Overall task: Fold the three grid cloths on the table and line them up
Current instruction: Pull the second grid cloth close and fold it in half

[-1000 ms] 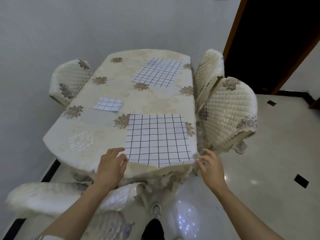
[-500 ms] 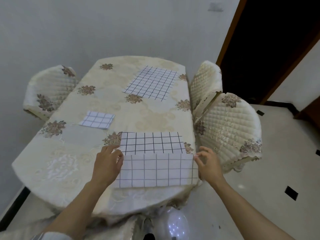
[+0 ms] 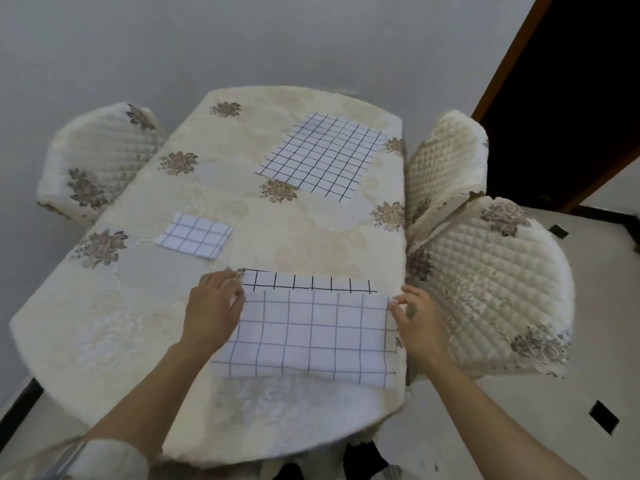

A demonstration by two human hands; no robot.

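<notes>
Three white grid cloths lie on the cream floral table. The near cloth is folded over away from me, its upper layer almost reaching the far edge, where a narrow strip of the lower layer shows. My left hand pinches the folded layer's far-left corner. My right hand pinches its far-right corner. A small folded cloth rests at the left middle. A flat, unfolded cloth lies at the far right.
Quilted chairs stand around the table: one at the far left, two at the right. A grey wall is behind. A dark doorway is at the upper right. The tiled floor shows at the right.
Both hands have carried the near cloth's front edge up and away from me, laying it over the far half; the exposed strip of lower layer has shrunk. The camera has moved closer over the table.
</notes>
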